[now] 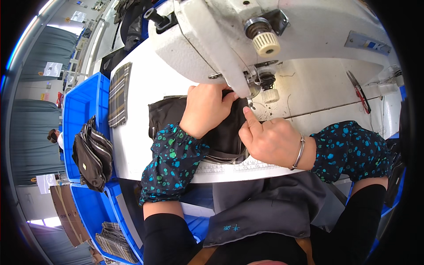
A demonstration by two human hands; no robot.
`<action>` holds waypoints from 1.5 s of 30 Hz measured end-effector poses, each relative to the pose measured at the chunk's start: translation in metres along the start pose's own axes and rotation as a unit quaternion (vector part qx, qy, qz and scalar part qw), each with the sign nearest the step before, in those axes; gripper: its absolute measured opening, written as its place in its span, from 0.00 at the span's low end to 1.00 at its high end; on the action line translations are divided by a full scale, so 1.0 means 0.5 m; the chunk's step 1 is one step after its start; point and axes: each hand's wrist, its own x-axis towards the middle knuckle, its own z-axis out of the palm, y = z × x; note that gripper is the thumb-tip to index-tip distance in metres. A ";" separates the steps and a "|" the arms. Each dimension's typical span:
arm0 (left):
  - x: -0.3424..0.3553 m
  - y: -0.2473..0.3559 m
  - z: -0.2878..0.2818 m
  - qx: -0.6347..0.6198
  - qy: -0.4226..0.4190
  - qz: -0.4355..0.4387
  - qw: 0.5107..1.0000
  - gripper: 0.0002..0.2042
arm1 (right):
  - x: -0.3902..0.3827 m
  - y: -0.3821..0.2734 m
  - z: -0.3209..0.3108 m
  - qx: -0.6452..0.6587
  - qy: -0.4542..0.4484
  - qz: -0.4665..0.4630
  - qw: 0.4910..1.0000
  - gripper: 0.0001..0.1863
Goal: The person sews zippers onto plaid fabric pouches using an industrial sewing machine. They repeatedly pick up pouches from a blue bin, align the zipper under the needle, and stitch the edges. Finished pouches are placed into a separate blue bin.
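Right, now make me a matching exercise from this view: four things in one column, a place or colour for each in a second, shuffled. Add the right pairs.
Column one
1. Silver bangle
2. Red-handled scissors
3. Sleeve covers
4. Dark zippered fabric

Column two
A. Dark, with blue and green spots
B. Under the left hand
C. Lying on the right side of the white table
D. Around the wrist of the right hand

Right pairs: 1-D, 2-C, 3-A, 4-B
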 end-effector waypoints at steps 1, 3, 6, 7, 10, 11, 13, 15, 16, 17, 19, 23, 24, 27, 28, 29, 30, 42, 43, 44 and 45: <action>0.003 -0.010 0.006 -0.008 0.044 0.049 0.998 0.16 | 0.001 0.001 0.003 0.003 0.002 0.001 1.000 0.07; 0.020 -0.036 0.022 -0.026 0.131 0.147 0.980 0.16 | 0.006 0.011 0.006 0.007 0.005 0.008 1.000 0.07; 0.039 -0.042 0.028 -0.028 0.163 0.173 0.971 0.17 | 0.010 0.023 0.011 -0.001 0.006 0.012 1.000 0.07; 0.041 -0.040 0.027 -0.023 0.144 0.151 0.978 0.18 | 0.009 0.025 0.012 -0.006 0.006 0.012 1.000 0.07; 0.045 -0.036 0.023 -0.013 0.100 0.099 0.990 0.18 | 0.007 0.033 0.012 0.002 -0.027 0.026 0.999 0.06; 0.046 -0.039 0.027 -0.015 0.094 0.092 0.991 0.18 | 0.008 0.034 0.009 0.005 -0.035 0.026 0.999 0.07; 0.047 -0.042 0.030 -0.012 0.094 0.089 0.991 0.18 | 0.007 0.033 0.004 0.010 -0.053 0.029 0.998 0.07; 0.048 -0.042 0.029 -0.005 0.099 0.090 0.991 0.18 | 0.012 0.034 0.012 0.020 -0.003 0.029 0.999 0.06; 0.049 -0.041 0.029 -0.003 0.095 0.087 0.992 0.17 | 0.013 0.036 0.016 0.025 0.022 0.029 0.999 0.06; 0.049 -0.041 0.028 -0.006 0.083 0.078 0.993 0.17 | 0.011 0.037 0.017 0.027 0.017 0.029 0.999 0.06; 0.052 -0.058 0.031 0.008 0.109 0.110 0.988 0.15 | 0.016 0.039 0.017 0.031 0.013 0.025 0.999 0.06; 0.048 -0.083 0.047 0.076 0.181 0.123 0.973 0.10 | 0.022 0.047 0.019 0.025 0.021 0.031 0.999 0.05; 0.033 -0.066 0.035 0.096 0.182 0.108 0.973 0.10 | 0.024 0.049 0.018 0.037 0.023 0.032 0.999 0.06; -0.010 -0.003 -0.021 0.109 0.164 0.128 0.972 0.09 | 0.017 0.056 0.020 0.050 0.020 0.034 0.998 0.07; -0.022 0.018 -0.043 0.084 0.140 0.152 0.975 0.09 | 0.012 0.056 0.021 0.043 0.015 0.039 0.998 0.08; -0.043 0.034 -0.065 0.028 0.091 0.185 0.978 0.09 | 0.014 0.055 0.021 0.041 0.016 0.038 0.998 0.09; -0.074 0.038 -0.066 -0.044 0.004 0.148 0.988 0.11 | 0.015 0.049 0.018 0.031 0.016 0.038 0.999 0.10; -0.133 0.066 -0.017 0.007 0.004 0.142 0.990 0.21 | -0.023 -0.006 -0.039 0.035 0.007 -0.060 0.998 0.12; -0.132 0.069 -0.016 0.015 0.009 0.143 0.990 0.19 | -0.023 -0.006 -0.038 0.040 0.006 -0.059 0.997 0.13; -0.132 0.070 -0.016 0.023 0.014 0.144 0.989 0.16 | -0.023 -0.006 -0.037 0.046 0.006 -0.057 0.997 0.13; -0.132 0.071 -0.015 0.017 0.012 0.138 0.990 0.16 | -0.022 -0.006 -0.038 0.047 0.006 -0.060 0.997 0.13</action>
